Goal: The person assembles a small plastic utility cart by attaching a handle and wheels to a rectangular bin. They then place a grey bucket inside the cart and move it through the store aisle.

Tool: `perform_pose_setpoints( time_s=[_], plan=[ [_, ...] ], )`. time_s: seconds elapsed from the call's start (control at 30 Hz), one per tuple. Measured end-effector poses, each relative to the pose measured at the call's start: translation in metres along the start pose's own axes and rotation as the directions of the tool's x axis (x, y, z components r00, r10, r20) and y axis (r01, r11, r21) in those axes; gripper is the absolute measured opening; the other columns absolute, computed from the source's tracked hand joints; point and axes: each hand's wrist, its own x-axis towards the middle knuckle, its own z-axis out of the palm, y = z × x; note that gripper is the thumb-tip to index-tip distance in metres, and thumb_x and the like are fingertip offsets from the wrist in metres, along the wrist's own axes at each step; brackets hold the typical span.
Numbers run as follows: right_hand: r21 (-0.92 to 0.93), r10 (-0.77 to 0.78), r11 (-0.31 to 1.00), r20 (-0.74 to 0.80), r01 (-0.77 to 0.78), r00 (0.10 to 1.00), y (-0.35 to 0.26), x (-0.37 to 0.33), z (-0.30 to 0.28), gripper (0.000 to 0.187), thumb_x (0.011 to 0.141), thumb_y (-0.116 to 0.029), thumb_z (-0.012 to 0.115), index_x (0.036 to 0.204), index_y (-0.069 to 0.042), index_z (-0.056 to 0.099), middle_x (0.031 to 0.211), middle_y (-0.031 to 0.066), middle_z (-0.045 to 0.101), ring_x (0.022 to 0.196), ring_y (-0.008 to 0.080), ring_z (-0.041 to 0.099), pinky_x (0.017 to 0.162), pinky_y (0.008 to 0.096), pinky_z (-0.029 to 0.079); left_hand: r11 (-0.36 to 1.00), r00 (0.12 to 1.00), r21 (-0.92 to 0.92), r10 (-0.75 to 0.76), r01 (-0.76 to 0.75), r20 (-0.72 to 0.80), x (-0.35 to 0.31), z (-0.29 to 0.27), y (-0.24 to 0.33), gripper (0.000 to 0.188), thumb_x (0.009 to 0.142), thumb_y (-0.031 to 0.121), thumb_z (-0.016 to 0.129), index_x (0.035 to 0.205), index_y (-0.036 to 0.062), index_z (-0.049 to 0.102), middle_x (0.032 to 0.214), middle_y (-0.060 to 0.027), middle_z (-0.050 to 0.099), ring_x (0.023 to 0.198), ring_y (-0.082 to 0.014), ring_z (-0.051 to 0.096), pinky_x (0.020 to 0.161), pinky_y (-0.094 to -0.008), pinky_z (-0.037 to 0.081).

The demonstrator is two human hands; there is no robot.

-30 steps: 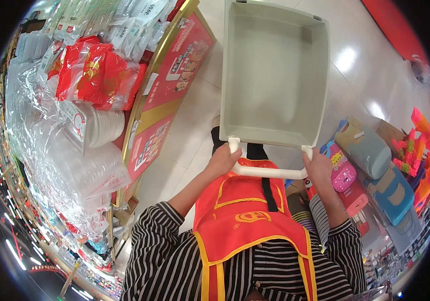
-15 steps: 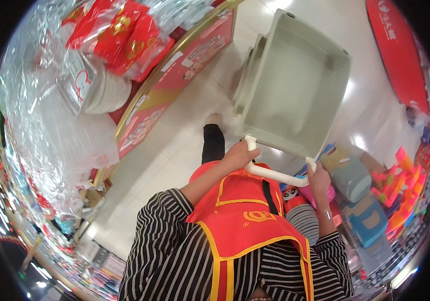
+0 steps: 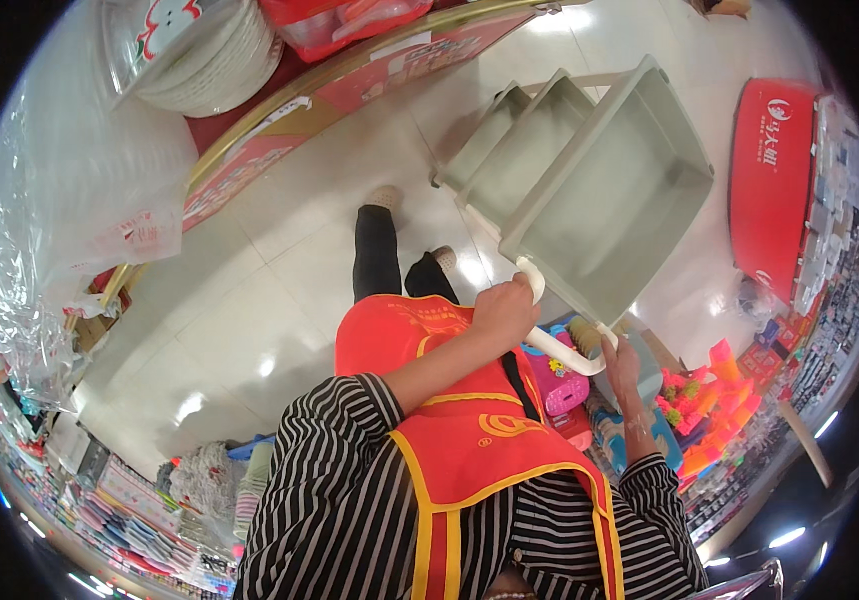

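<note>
A grey-green plastic trolley stands in front of me, its stacked trays visible one below another. Nothing shows in its top tray. From its near edge a white bent handle comes toward my body. My left hand is closed round the handle's left arm, close to the tray's corner. On the handle's right arm, my right hand has its fingers wrapped round, partly hidden from view. Both forearms reach forward in black-and-white striped sleeves, over a red apron with yellow edging.
Left, a red display stand with a gold edge holds stacked white plates and plastic-wrapped goods. A red panel stands at the right. Bright orange-pink items and colourful plastic goods lie near my right forearm. Pale tiles cover the floor.
The trolley has turned clockwise, so more of its lower trays show on the left. The stand has shifted up and left in view. Both hands keep hold of the handle.
</note>
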Motion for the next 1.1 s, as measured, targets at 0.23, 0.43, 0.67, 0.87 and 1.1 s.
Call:
perform_pose_setpoints(
  time_s=[0.23,0.43,0.67,0.87,1.1],
  plan=[
    [-0.031,-0.015,0.999,0.013,0.016,1.0,0.004,0.011,0.0,0.045,0.088,-0.042,0.051,0.101,0.0,0.062,0.084,0.0253,0.063,0.083,0.0412,0.061,0.072,0.0464,0.047,0.996,0.996,-0.048,0.079,-0.077,0.036,0.015,-0.003,-0.008,0.029,0.074,0.025,0.06,0.083,-0.0019,0.057,0.081,-0.0176,0.064,0.079,-0.0346,0.063,0.068,-0.0458,0.05],
    [-0.206,-0.072,0.978,-0.168,0.036,0.983,-0.05,0.023,-0.045,0.037,0.089,-0.034,0.054,0.102,-0.002,0.063,0.087,0.0209,0.064,0.08,0.0351,0.063,0.071,0.0421,0.049,0.999,0.982,-0.05,0.013,-0.003,0.189,0.026,-0.015,-0.003,0.04,0.078,0.036,0.06,0.086,-0.0022,0.059,0.083,-0.0193,0.063,0.083,-0.0349,0.062,0.071,-0.0453,0.049],
    [0.294,-0.282,0.864,-0.391,0.409,0.876,-0.174,0.05,-0.02,0.022,0.087,-0.021,0.059,0.096,-0.001,0.063,0.088,0.0135,0.064,0.077,0.024,0.061,0.071,0.0323,0.047,0.991,0.988,-0.125,0.073,-0.056,0.134,0.021,-0.017,-0.009,0.05,0.084,0.046,0.054,0.094,-0.003,0.056,0.081,-0.0237,0.062,0.081,-0.038,0.061,0.07,-0.0477,0.047],
    [0.591,-0.29,0.656,-0.376,0.469,0.88,-0.231,0.078,0.003,0.023,0.087,-0.023,0.061,0.092,0.0,0.062,0.083,0.0107,0.061,0.076,0.0187,0.058,0.072,0.0291,0.045,0.992,0.994,-0.114,0.064,-0.053,0.093,0.021,-0.008,-0.011,0.047,0.082,0.04,0.057,0.099,-0.0038,0.052,0.081,-0.0229,0.063,0.078,-0.0393,0.062,0.068,-0.0479,0.048],
    [0.634,-0.213,0.684,-0.3,0.361,0.93,-0.241,0.079,0.008,0.027,0.087,-0.025,0.061,0.09,0.002,0.061,0.081,0.0105,0.061,0.075,0.0182,0.057,0.071,0.0303,0.045,0.99,0.99,-0.135,-0.012,0.031,0.139,0.026,-0.014,-0.001,0.042,0.077,0.031,0.062,0.1,-0.0027,0.051,0.086,-0.0229,0.063,0.084,-0.0387,0.061,0.072,-0.0466,0.049]
  ],
)
